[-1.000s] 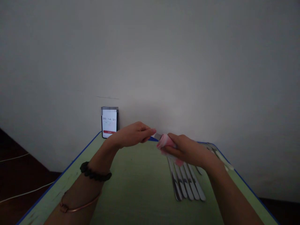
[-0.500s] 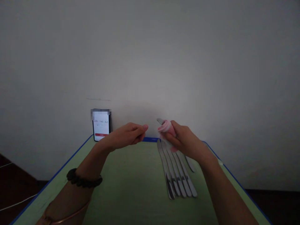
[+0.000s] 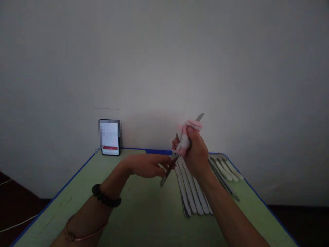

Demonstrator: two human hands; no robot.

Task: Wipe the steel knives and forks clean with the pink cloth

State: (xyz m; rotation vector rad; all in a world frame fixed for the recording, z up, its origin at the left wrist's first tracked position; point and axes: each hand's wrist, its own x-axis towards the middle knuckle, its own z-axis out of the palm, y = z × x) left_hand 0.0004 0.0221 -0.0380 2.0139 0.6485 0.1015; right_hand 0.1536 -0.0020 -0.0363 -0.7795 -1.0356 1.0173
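Note:
My right hand is closed around a bunched pink and white cloth, which wraps the middle of a table knife. The blade tip sticks out of the cloth toward the upper right, and the handle slants down to the left. Beside that handle, my left hand has its fingers loosely apart; whether they touch it is hard to see. Below my right hand, several table knives lie side by side on the table, partly covered by my forearm.
Several pieces of cutlery with pale handles and darker ones beside them lie at the right of the green table, which has a blue edge. A phone stands upright at the back left, against the wall.
My right hand has turned upward, so the knife now slants with its handle down to the left. My left hand has moved down and right to the handle, its curled fingers now apart.

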